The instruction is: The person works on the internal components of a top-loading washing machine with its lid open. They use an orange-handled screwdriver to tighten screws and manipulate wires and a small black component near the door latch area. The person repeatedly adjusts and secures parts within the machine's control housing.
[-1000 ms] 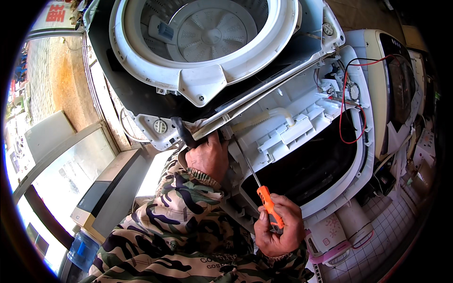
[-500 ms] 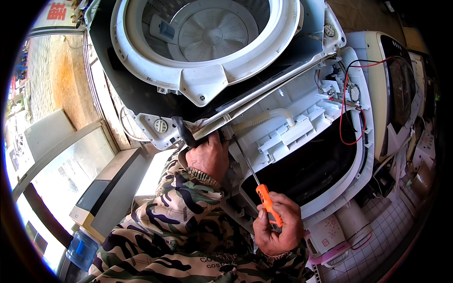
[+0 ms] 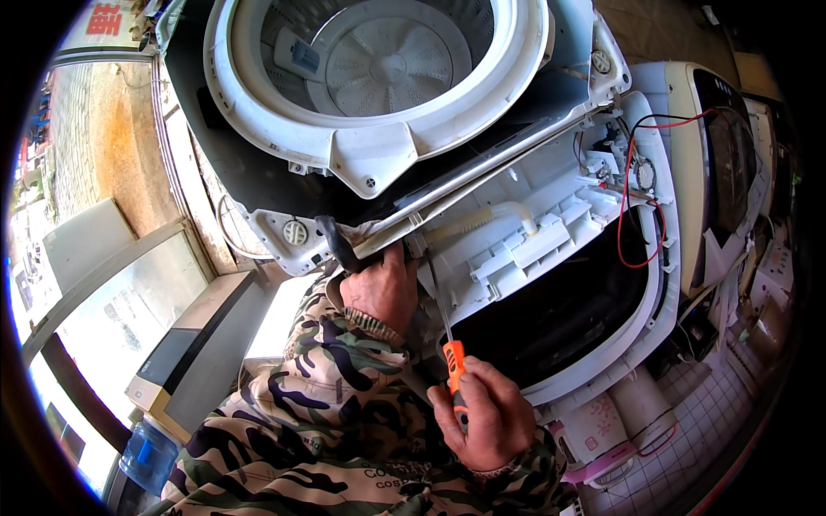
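Observation:
My right hand (image 3: 486, 417) is wrapped round the orange and black handle of a screwdriver (image 3: 454, 365). Its thin metal shaft points up and away, and the tip lies at the left end of a white plastic top cover (image 3: 533, 249). My left hand (image 3: 382, 291) is curled under the front edge of an opened top-load washing machine (image 3: 370, 159), beside a black rubber hose (image 3: 337, 243). Its fingertips are hidden there, so what they grip does not show. A pale bent pipe (image 3: 508, 213) runs along the inside of the cover, close to the screwdriver tip.
Red and black wires (image 3: 626, 206) loop over the cover's right end. Another beige machine (image 3: 688, 172) stands to the right. A white and pink appliance (image 3: 594, 434) is at lower right on tiles. To the left are a box-like unit (image 3: 202, 353) and a blue water bottle (image 3: 150, 456).
My right hand has moved left and slightly down with the screwdriver, whose shaft now stands steeper. The cover has shifted slightly. My left hand has stayed almost in place.

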`<state>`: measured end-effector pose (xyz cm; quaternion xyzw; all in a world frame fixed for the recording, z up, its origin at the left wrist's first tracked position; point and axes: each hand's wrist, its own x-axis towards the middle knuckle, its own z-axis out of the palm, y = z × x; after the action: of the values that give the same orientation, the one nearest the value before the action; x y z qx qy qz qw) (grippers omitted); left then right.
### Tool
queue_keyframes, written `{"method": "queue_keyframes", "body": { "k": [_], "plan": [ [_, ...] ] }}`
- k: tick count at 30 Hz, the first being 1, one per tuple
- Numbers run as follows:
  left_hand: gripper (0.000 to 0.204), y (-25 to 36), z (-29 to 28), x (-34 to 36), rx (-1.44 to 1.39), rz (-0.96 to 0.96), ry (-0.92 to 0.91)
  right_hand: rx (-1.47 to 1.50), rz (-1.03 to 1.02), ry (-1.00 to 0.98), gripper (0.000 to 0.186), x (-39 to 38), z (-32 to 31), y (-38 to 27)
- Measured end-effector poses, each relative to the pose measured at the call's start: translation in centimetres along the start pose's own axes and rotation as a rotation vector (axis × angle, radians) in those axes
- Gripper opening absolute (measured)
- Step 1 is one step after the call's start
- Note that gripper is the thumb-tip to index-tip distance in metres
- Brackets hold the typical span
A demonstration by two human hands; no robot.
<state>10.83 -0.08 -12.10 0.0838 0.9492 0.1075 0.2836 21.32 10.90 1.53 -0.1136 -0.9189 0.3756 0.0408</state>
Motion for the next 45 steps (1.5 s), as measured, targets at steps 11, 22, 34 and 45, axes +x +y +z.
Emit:
{"method": "queue_keyframes", "body": {
  "k": [11,22,34,45],
  "plan": [
    [0.045,-0.4,0.3,-0.2,-0.017,0.069,0.068,-0.028,-0.005,0.017,0.047,0.1,0.6,-0.7],
    [0.049,0.2,-0.2,-0.1,-0.011,0.018,0.010,-0.082,-0.056,0.045,0.042,1.2,0.4,-0.6],
    [0.053,0.1,-0.3,0.0,-0.010,0.024,-0.019,-0.122,-0.022,0.077,0.045,1.1,0.1,-0.4],
    [0.055,0.2,-0.4,0.0,0.014,-0.006,-0.043,-0.105,0.015,0.046,0.035,1.9,0.0,-1.2]
  ]
}}
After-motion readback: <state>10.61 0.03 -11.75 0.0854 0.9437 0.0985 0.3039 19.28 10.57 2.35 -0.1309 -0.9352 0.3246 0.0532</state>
